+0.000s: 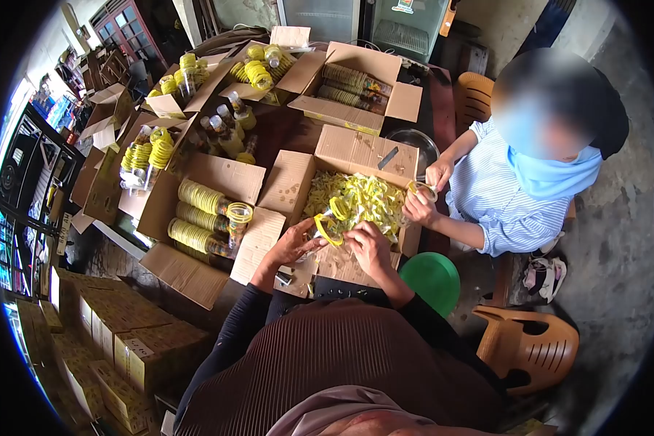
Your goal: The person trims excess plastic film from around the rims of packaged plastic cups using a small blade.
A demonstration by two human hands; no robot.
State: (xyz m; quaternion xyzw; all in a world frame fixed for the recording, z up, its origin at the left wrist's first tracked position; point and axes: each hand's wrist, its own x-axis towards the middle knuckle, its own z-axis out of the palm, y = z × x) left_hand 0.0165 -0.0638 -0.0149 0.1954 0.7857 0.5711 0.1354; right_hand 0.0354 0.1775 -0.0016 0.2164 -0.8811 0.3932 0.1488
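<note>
My left hand is wrapped around a clear plastic cup with a yellow rim, tilted over the near edge of an open cardboard box. Close to the rim, on its right side, is my right hand. Its fingers are closed together, and what they pinch is too small to make out. Below and beyond both hands, the box holds a heap of small yellow and clear packets. Another yellow-rimmed cup with dark contents stands to the left of my left hand, by a box of stacked cups.
Across the box corner, a co-worker in a striped shirt holds a clear cup with both hands. More boxes of stacked cups and several bottles stand farther back. A green round stool and an orange chair are at my right.
</note>
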